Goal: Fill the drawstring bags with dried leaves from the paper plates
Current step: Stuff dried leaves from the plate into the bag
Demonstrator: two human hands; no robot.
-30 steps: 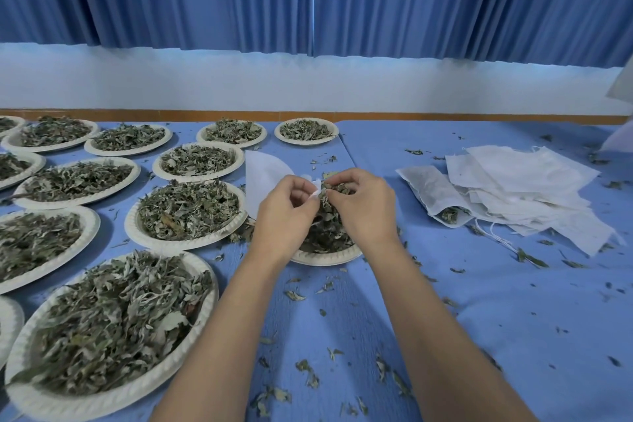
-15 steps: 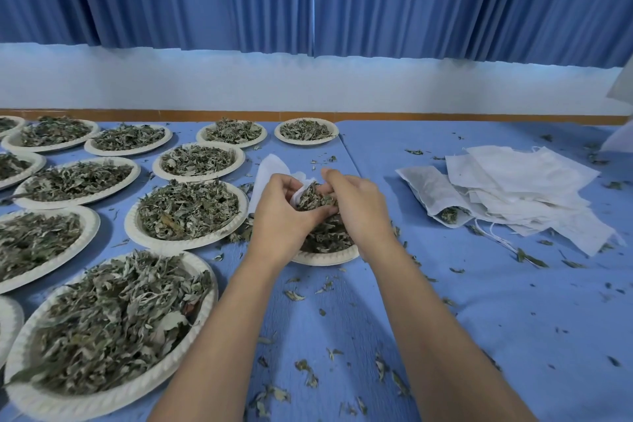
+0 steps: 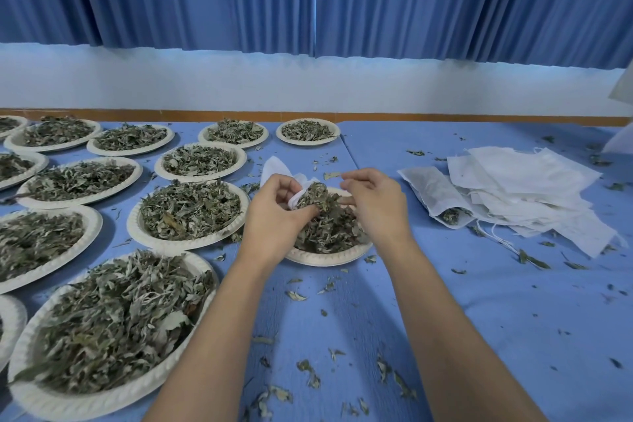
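Note:
My left hand [image 3: 274, 216] grips a white drawstring bag [image 3: 279, 168] by its mouth, over a paper plate [image 3: 325, 256] of dried leaves in the middle of the table. A clump of dried leaves [image 3: 317, 197] sticks out of the bag's mouth. My right hand [image 3: 375, 205] hovers just right of the clump with curled fingers; I cannot see anything held in it. The rest of the bag stands up behind my left hand.
Several paper plates heaped with dried leaves, such as the nearest one [image 3: 113, 329], cover the left half of the blue table [image 3: 513, 319]. A pile of white bags [image 3: 520, 188] lies at the right, one partly filled. Loose leaves are scattered on the cloth.
My right hand has drawn back to the right from the bag's mouth. The leaf clump now shows at the mouth, and the bag has folded down behind my left hand.

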